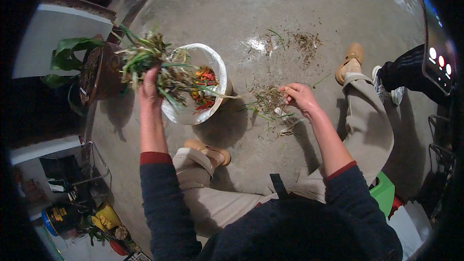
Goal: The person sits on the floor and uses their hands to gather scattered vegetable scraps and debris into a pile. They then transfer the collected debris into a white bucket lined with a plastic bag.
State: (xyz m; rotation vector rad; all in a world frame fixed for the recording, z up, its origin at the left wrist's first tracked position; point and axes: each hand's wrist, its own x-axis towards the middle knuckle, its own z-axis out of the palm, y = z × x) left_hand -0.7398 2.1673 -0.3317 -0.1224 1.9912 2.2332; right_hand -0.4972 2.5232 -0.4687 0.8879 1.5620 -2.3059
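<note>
My left hand (150, 83) grips a large tangled bunch of green and withered onion-like leaves (156, 56). It is held over the left rim of a white bin (221, 66) with a pale liner. Inside the bin lie red, yellow and green vegetable scraps (206, 76), partly covered by the bunch. One long pale strand (228, 96) trails rightward across the rim. My right hand (300, 97) is right of the bin, thumb and forefinger pinched together. Thin roots and leaf scraps (268, 99) appear beside its fingertips; whether the fingers hold any is unclear.
More soil and trimmings (304, 45) are scattered on the concrete floor (232, 3). A potted plant (96, 69) stands left of the bin. Another person's dark trouser leg (404, 67) and a lit phone screen (439, 58) are at right. A green plastic stool (383, 192) shows beside me.
</note>
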